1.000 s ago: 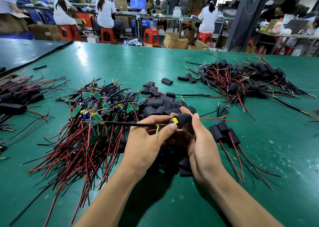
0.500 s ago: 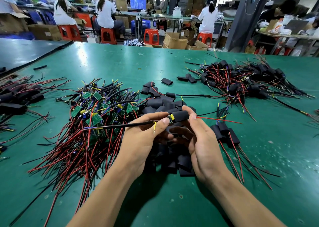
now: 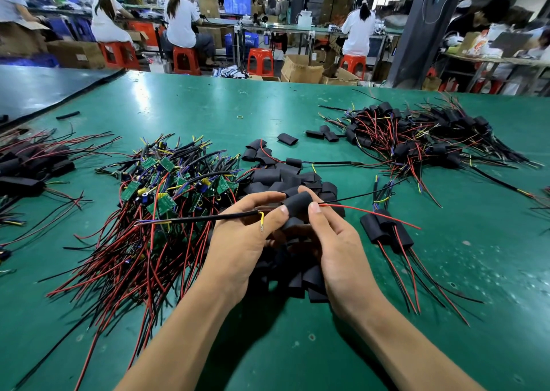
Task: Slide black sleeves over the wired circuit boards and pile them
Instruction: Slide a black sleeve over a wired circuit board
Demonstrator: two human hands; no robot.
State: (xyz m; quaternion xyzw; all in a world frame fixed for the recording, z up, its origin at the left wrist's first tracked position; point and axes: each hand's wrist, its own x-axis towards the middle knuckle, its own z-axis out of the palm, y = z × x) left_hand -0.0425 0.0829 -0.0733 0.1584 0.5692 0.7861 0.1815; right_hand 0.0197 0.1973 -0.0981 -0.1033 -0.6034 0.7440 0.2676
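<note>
On the green table (image 3: 268, 108) we had bare wired boards (image 3: 166, 188) at our left and loose sleeves (image 3: 279, 179) ahead for easy reach; above them our left hand (image 3: 241, 242) pinched the black cable (image 3: 208, 218) to steady it; our right hand (image 3: 336, 242) pinched the sleeve (image 3: 297, 203), seemingly seating it.

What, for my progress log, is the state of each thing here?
black sleeve: pinched between both hands, wires out both ends, no board showing.
left hand: pinches the sleeve's left end.
right hand: pinches its right end.
bare boards: unsleeved, tangled pile.
empty sleeves: loose heap.
sleeved boards: lying together, right of the hands.
</note>
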